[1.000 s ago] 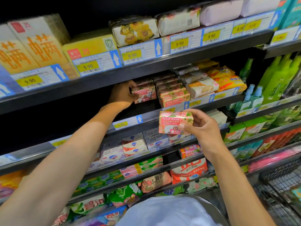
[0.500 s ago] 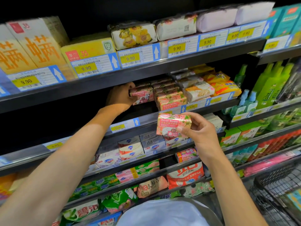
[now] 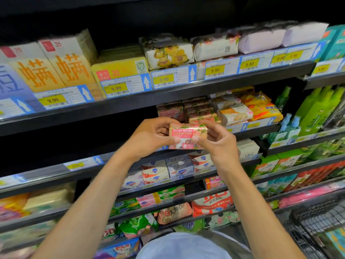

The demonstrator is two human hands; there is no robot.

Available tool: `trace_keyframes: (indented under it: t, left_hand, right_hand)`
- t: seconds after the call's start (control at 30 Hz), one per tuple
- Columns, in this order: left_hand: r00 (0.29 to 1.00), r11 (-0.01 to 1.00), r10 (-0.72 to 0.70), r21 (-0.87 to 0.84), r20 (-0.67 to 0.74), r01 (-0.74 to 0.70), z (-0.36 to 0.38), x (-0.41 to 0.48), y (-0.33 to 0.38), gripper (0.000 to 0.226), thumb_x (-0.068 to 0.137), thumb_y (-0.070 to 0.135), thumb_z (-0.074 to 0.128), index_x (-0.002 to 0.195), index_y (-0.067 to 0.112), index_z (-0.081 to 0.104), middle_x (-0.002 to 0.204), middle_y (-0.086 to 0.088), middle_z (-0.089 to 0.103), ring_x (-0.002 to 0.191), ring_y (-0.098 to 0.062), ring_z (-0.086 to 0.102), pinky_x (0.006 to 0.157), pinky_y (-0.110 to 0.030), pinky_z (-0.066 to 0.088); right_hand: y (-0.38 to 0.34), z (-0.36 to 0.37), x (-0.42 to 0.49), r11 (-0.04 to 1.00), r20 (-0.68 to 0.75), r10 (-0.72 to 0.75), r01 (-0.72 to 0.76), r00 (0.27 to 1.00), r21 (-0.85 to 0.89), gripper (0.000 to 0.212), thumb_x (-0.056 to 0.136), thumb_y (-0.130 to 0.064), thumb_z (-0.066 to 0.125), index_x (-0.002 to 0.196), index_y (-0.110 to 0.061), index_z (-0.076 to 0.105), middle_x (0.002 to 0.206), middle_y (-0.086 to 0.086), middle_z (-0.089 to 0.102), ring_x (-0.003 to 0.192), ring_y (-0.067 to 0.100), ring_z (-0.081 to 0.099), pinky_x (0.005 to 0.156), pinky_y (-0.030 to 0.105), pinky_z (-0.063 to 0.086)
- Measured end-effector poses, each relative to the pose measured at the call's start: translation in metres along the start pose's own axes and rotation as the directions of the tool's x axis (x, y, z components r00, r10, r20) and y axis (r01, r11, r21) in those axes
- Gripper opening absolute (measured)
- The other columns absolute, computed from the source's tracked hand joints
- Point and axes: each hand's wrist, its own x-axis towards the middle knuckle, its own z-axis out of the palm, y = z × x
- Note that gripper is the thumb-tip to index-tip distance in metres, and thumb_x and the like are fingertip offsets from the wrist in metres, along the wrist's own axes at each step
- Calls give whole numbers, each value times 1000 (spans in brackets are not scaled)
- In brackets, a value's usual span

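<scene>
The goat soap bar (image 3: 187, 136) is a small rectangular block in glossy pink wrapping with a floral print and white lettering. It is held level in the air, its long printed face toward the camera, just in front of the second shelf's front rail (image 3: 261, 125). The left hand (image 3: 149, 136) takes the bar's left end, thumb on the front face and fingers curled behind. The right hand (image 3: 218, 144) takes the right end the same way, so each grip is pinching the bar.

Just behind and above it, a stack of like bars (image 3: 200, 111) sits on that shelf, with crinkled yellow packs (image 3: 261, 109) further right. Left of the stack the shelf is a dark open bay (image 3: 74, 131). Below the hands, white boxed soaps (image 3: 179, 168) stand in a row against the next rail. A black wire cart (image 3: 317, 217) stands low at the right, well apart from both hands.
</scene>
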Motion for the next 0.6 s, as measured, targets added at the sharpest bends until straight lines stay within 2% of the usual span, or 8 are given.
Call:
trace_keyframes:
  t: [0.1,0.17,0.23,0.33,0.4,0.43,0.6]
  left_hand:
    - [998,1000,4,-27,-68,-5,-11,1,-3,41,78,6,87,110,28,73,104,9,78,100,-12,73,89,-28,59]
    - [993,1000,-4,-26,-122,0,-21,3,-7,42,80,0,84,108,29,73,104,8,78,101,-11,72,89,-26,58]
    - [984,1000,-12,6,-177,14,-31,8,-12,42,81,2,83,108,32,72,105,10,77,101,-5,71,90,-22,55]
    - [977,999,9,42,-215,0,-41,19,-21,41,83,4,82,110,33,71,109,11,75,99,-1,70,84,-16,55]
    - [974,1000,6,31,-228,1,-41,27,-26,42,82,3,83,109,33,70,110,10,74,97,-2,70,81,-14,54]
    - [974,1000,2,23,-226,3,-41,31,-29,42,82,2,82,107,33,70,109,10,74,96,-3,70,81,-16,54]
    - [980,997,-27,68,-199,41,-39,50,-42,41,78,3,86,103,31,69,111,2,73,104,-13,68,88,-25,55]
  right_hand:
    - [4,7,4,989,-24,-87,83,996,-123,41,89,-22,83,127,-24,69,119,-8,73,114,9,69,97,31,57]
    - [12,4,6,938,-41,-216,195,976,-287,33,97,-27,73,129,-20,67,121,-10,70,116,6,66,100,29,54]
    - [25,-6,11,792,-7,-374,316,927,-523,32,102,-27,66,132,-17,65,129,-5,67,124,11,60,105,33,49]
    - [45,-19,21,467,168,-502,429,848,-773,42,99,-23,68,138,-9,61,142,8,59,140,27,48,117,42,40]
    - [52,-22,24,297,243,-527,445,814,-845,50,96,-27,71,141,-8,59,147,11,55,145,33,42,121,50,34]
    - [54,-22,24,259,261,-523,443,811,-858,54,95,-30,72,143,-9,57,150,11,53,146,33,39,123,52,31]
    - [66,-17,20,176,305,-485,433,820,-884,64,98,-37,66,154,-13,45,160,9,42,155,31,27,128,52,19]
